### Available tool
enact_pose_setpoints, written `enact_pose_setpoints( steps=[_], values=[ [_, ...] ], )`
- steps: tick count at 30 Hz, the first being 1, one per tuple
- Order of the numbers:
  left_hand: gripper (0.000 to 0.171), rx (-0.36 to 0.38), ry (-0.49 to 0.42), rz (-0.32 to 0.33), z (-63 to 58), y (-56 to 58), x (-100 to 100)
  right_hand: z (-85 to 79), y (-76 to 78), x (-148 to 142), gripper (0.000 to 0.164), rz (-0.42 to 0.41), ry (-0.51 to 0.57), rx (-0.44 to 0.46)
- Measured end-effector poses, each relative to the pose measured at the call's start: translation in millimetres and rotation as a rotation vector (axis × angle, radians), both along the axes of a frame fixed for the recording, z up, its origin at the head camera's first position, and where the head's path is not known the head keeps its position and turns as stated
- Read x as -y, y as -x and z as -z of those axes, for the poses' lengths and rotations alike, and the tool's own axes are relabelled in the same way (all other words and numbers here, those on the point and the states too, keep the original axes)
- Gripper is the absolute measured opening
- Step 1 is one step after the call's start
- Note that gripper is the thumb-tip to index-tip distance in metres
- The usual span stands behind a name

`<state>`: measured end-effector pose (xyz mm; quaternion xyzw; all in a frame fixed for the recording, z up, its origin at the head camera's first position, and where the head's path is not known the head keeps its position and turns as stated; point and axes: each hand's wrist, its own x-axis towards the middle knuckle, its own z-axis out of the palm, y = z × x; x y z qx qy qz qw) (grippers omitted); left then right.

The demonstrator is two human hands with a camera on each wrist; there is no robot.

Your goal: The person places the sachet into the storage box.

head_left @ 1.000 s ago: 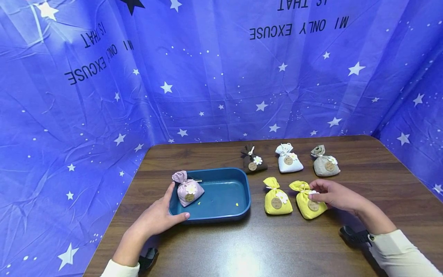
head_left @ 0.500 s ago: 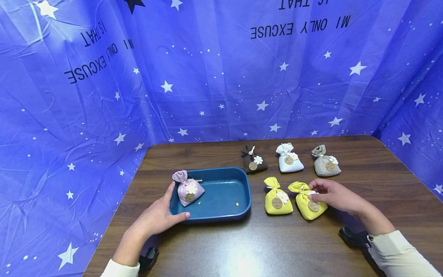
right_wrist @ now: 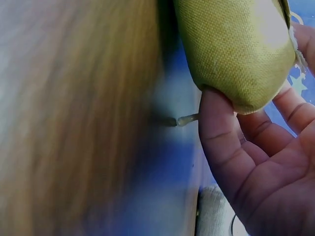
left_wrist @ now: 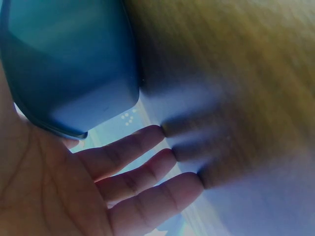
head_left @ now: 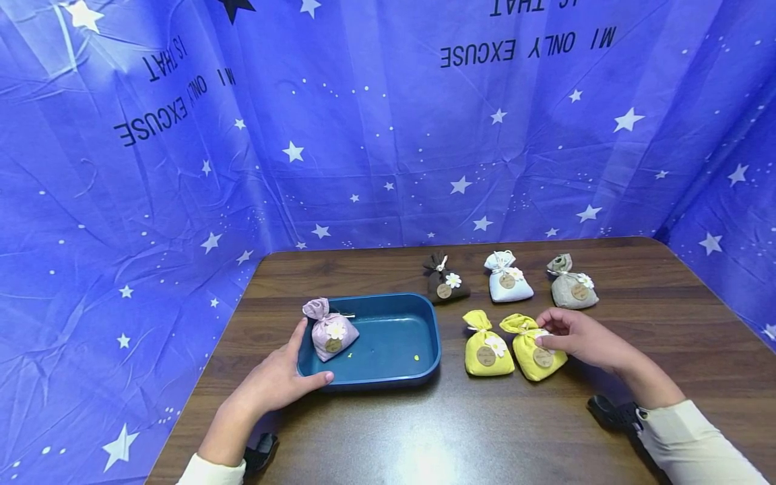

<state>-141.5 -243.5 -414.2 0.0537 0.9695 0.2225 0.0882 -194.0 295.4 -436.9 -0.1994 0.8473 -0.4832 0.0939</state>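
Observation:
My left hand [head_left: 275,377] rests at the left front corner of a dark teal tray [head_left: 433,337], thumb and index finger at its rim. In the left wrist view, several relaxed fingers [left_wrist: 147,196] extend beside the tray wall [left_wrist: 88,83]. A tied lilac sachet [head_left: 335,337] leans inside the tray's left end. With thumb and fingers, my right hand [head_left: 585,340] pinches the right side of a yellow sachet [head_left: 529,353] bearing a white flower and round tag. The right wrist view shows fingers against its yellow cloth [right_wrist: 236,49]. Another yellow sachet [head_left: 485,364] lies just left of it.
Along the back of the wooden table [head_left: 364,438] lie a dark brown sachet [head_left: 439,279], a white sachet [head_left: 506,289] and a grey-beige sachet [head_left: 566,289]. Small yellow specks lie on the tray floor. A blue star-printed curtain [head_left: 388,121] hangs behind and beside the table.
My right hand and the yellow sachet it pinches have shifted slightly left, closer to the other yellow sachet. My left hand and the tray have stayed in place.

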Motion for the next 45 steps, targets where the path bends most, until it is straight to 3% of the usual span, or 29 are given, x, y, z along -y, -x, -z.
enact_pose_setpoints(
  steps=[20, 45],
  values=[
    [0.119, 0.007, -0.002, -0.001, -1.3, 1.0, -0.7, -25.5, 15.4, 17.7, 0.021, 0.059, 0.020, -0.054],
    [0.119, 0.010, -0.006, -0.003, -2.8, -0.3, -1.2, -37.7, 28.9, 39.6, 0.025, 0.129, 0.023, -0.113]
  ],
)
